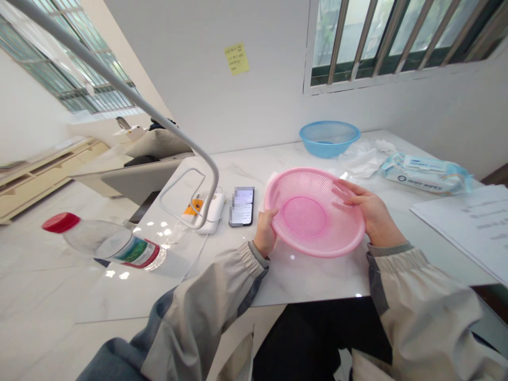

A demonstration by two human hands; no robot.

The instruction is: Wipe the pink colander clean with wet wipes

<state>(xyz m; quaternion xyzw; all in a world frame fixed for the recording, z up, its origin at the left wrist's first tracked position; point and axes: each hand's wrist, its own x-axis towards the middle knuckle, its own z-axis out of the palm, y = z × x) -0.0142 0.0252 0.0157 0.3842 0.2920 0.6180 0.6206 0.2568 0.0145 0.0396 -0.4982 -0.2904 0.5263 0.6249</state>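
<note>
A round pink plastic colander (304, 216) with mesh sides is held between my two hands over the front of the white table. Its hollow side faces me, and nothing shows inside it. My left hand (265, 231) grips the left rim, thumb at the edge and the other fingers behind. On the right rim, my right hand (369, 214) is closed, with its fingertips partly showing through the mesh. Just left of the colander lies a phone (242, 207) with its screen lit. Behind the colander stands a blue plastic basin (329, 140).
A clear bottle (107, 241) with a red cap stands at the left. A white lamp arm (159, 116) reaches over a power bank (210, 213) and cable. On the right lie crumpled tissues (363, 159), a body wipes pack (426, 174) and printed papers (468, 222).
</note>
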